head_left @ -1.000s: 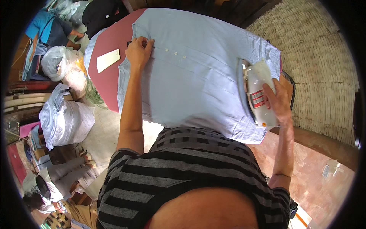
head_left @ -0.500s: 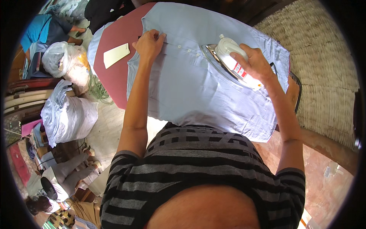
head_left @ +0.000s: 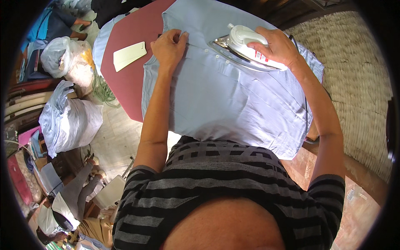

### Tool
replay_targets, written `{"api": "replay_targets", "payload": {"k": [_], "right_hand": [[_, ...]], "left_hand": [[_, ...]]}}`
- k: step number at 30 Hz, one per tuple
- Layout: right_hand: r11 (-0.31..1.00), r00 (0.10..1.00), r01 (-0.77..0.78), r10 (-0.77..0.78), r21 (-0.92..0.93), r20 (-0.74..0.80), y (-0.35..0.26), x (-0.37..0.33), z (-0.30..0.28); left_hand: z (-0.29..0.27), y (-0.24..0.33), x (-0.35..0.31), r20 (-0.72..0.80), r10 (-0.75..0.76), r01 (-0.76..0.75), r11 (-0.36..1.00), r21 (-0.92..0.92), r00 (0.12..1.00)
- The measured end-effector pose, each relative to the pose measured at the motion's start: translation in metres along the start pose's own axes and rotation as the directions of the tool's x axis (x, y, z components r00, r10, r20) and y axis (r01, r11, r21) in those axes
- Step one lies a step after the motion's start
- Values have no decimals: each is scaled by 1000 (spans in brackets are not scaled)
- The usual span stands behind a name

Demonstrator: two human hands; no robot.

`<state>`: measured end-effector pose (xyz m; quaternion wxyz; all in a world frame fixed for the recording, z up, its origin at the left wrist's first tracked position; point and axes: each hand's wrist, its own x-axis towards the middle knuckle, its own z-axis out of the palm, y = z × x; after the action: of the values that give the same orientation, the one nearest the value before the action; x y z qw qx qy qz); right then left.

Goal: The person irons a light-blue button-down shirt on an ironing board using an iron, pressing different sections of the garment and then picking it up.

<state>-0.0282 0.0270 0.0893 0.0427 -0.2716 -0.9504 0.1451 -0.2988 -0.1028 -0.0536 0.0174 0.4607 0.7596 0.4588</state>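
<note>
A light blue buttoned shirt (head_left: 200,96) lies spread over a reddish ironing board (head_left: 129,91). My right hand (head_left: 277,48) is closed around the handle of a white clothes iron (head_left: 246,46). The iron's metal soleplate rests on the shirt, its tip pointing left beside the row of small buttons. At the shirt's far left edge, my left hand (head_left: 170,50) has its fingers pinched together on the cloth; the fingertips are partly hidden. Left of that hand, a cream card (head_left: 130,56) lies on the bare part of the board.
White plastic bags (head_left: 77,121) of cloth and clear bags (head_left: 58,56) stand on the floor at left. Another person (head_left: 68,204) sits at the lower left, and someone's legs (head_left: 62,25) show at the upper left. A woven mat (head_left: 350,83) is on the right.
My right hand has slid the iron away from me and slightly left, closer to the buttons. My left hand stays at the shirt's edge. The whole view has shifted a little.
</note>
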Motion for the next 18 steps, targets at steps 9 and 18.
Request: {"api": "replay_targets", "payload": {"k": [9, 18], "right_hand": [[995, 999, -34, 37, 97, -30, -8, 46, 12], [859, 880, -451, 473, 244, -38, -12, -126, -9]], "left_hand": [[-29, 1, -8, -66, 116, -125, 980, -157, 991], [-45, 1, -52, -22, 140, -129, 958, 257, 990]]}}
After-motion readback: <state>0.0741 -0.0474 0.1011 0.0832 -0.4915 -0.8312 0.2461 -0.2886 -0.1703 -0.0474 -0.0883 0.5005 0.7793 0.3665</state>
